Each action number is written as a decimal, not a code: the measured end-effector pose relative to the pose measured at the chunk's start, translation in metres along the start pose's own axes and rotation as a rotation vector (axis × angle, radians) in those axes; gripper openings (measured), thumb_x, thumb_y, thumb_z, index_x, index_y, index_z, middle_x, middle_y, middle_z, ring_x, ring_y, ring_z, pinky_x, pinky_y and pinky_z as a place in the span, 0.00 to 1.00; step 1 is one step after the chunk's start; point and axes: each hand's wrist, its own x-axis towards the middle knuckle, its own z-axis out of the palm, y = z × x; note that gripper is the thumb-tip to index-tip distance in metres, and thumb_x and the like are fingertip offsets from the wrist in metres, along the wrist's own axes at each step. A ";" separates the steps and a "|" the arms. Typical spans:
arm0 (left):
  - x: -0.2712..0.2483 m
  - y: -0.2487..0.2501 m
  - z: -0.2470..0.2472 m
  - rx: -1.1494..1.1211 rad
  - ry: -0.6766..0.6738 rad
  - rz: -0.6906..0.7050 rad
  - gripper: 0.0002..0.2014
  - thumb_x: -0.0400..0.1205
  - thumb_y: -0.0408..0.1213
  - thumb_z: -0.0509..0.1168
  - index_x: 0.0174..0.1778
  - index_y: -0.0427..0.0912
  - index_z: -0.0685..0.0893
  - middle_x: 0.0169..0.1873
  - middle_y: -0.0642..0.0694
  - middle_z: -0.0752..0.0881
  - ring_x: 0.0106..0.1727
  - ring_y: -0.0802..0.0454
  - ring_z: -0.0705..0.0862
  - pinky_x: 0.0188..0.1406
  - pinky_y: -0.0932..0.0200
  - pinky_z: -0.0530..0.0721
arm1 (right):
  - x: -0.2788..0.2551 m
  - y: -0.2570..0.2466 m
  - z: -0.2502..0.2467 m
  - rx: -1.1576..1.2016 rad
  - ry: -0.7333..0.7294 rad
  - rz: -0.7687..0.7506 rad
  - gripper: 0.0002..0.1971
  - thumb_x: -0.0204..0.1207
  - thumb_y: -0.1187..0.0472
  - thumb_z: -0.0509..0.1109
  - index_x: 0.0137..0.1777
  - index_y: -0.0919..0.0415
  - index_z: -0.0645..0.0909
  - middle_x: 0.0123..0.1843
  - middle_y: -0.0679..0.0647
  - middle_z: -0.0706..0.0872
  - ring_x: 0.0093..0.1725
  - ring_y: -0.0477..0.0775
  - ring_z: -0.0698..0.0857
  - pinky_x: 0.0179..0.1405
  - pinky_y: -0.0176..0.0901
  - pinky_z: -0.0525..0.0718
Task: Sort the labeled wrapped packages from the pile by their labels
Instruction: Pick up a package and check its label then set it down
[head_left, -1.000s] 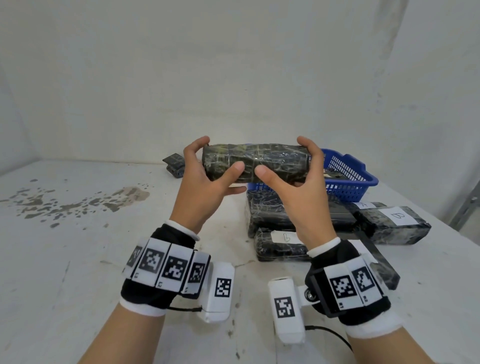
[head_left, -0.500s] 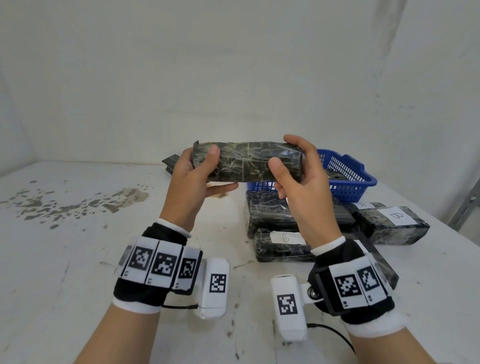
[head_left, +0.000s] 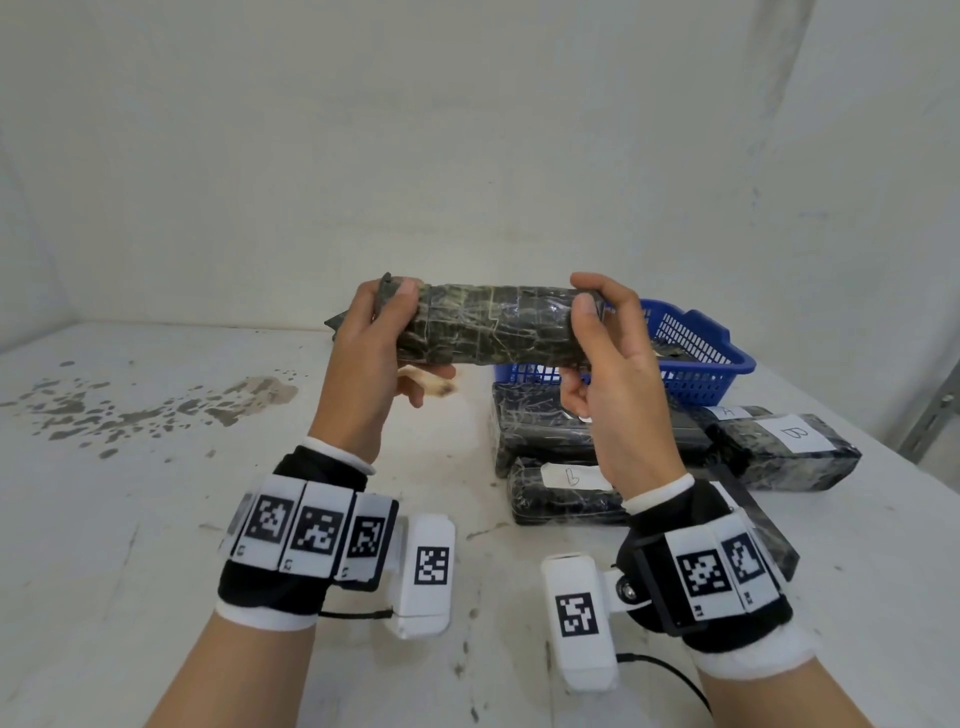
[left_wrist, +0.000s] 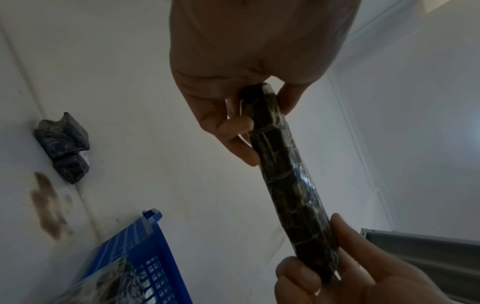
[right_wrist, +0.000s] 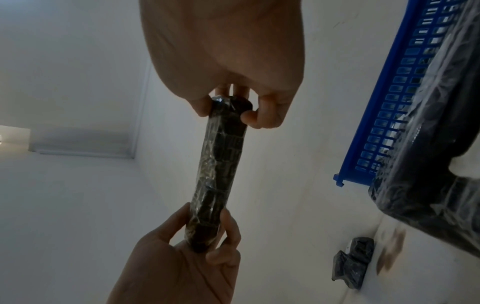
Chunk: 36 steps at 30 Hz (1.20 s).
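A long dark package (head_left: 493, 325) wrapped in clear film is held level above the table. My left hand (head_left: 382, 338) grips its left end and my right hand (head_left: 605, 343) grips its right end. No label shows on the side facing me. Both wrist views show the package (left_wrist: 288, 185) (right_wrist: 218, 168) edge-on between the two hands. On the table at the right lies the pile: a package labeled B (head_left: 784, 449), a package with a curled handwritten label (head_left: 566, 491), and a larger dark one (head_left: 540, 426) behind.
A blue plastic basket (head_left: 696, 358) stands behind the pile, something wrapped inside. A small dark package (left_wrist: 62, 144) lies at the back by the wall. Brown stains (head_left: 156, 400) mark the white table at left. A metal frame (head_left: 930, 415) stands at the right edge.
Both hands have turned the package about its length and slid outward to its ends. It has also shifted slightly left.
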 end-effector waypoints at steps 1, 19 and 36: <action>0.000 0.000 0.000 0.004 0.004 -0.005 0.11 0.87 0.43 0.59 0.60 0.40 0.78 0.40 0.44 0.87 0.27 0.47 0.87 0.14 0.63 0.70 | 0.000 -0.001 0.000 -0.001 0.007 0.006 0.08 0.88 0.55 0.63 0.63 0.49 0.80 0.39 0.34 0.79 0.35 0.46 0.68 0.25 0.33 0.70; -0.004 -0.007 0.007 0.131 -0.057 0.052 0.30 0.70 0.43 0.77 0.64 0.47 0.71 0.42 0.43 0.87 0.30 0.53 0.84 0.19 0.61 0.78 | 0.001 0.002 -0.002 -0.012 0.015 -0.063 0.17 0.78 0.59 0.77 0.64 0.52 0.78 0.54 0.48 0.86 0.42 0.39 0.85 0.34 0.29 0.78; -0.004 -0.005 0.005 0.070 -0.064 0.102 0.14 0.78 0.41 0.72 0.53 0.42 0.77 0.42 0.42 0.86 0.35 0.48 0.87 0.27 0.57 0.86 | -0.003 0.006 0.004 -0.087 -0.003 -0.172 0.27 0.73 0.63 0.81 0.68 0.52 0.74 0.60 0.54 0.84 0.54 0.43 0.89 0.52 0.34 0.85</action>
